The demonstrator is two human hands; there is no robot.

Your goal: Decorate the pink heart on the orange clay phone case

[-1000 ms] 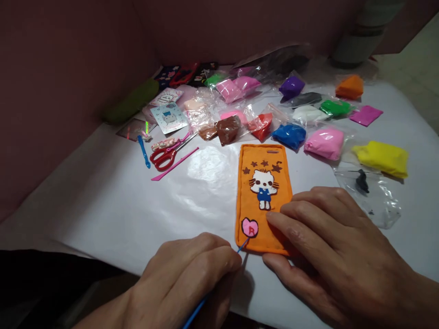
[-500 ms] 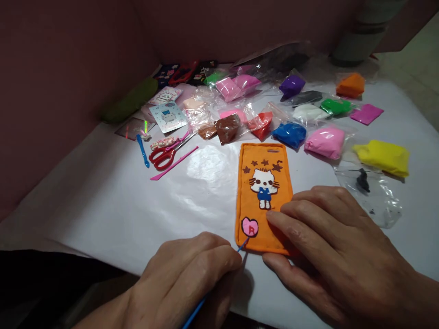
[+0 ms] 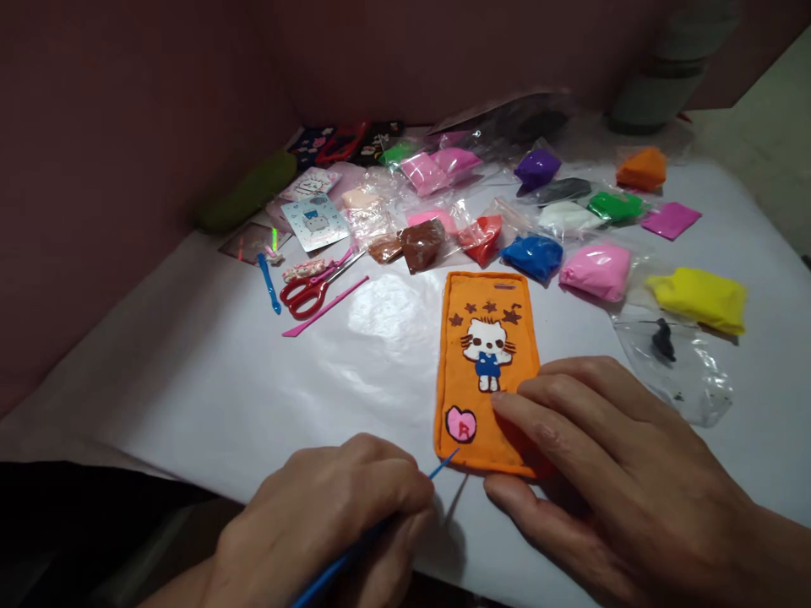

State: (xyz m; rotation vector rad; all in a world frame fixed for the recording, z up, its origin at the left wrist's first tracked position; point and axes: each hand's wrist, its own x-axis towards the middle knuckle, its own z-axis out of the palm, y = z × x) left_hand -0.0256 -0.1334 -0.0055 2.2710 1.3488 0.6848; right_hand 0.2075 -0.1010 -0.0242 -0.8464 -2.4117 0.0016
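An orange clay-covered phone case [image 3: 494, 435] lies on the white table. It bears a white cat figure [image 3: 487, 355] in blue clothes, brown stars [image 3: 470, 309] and a pink heart [image 3: 460, 425] with a red letter. My left hand [image 3: 342, 507] is closed around a thin blue modelling tool [image 3: 335, 577]. The tool's pointed tip is just below the heart, over the lower edge of the case; whether it touches is unclear. With the thumb at the bottom edge and fingers across the right side, my right hand [image 3: 608, 473] holds the case; some fingertips are hidden.
Behind the case lie several bags of coloured clay, among them blue [image 3: 532, 256], pink [image 3: 596, 272] and yellow [image 3: 700, 300]. To the left are red-handled scissors [image 3: 307, 297], a pink tool [image 3: 326, 306] and another blue tool [image 3: 269, 285]. A dark bottle [image 3: 659, 84] stands at the back right.
My left hand has drawn back slightly to the lower left, and the blue tool's tip has moved off the heart's lower edge. My right hand stays on the case. The view has shifted slightly.
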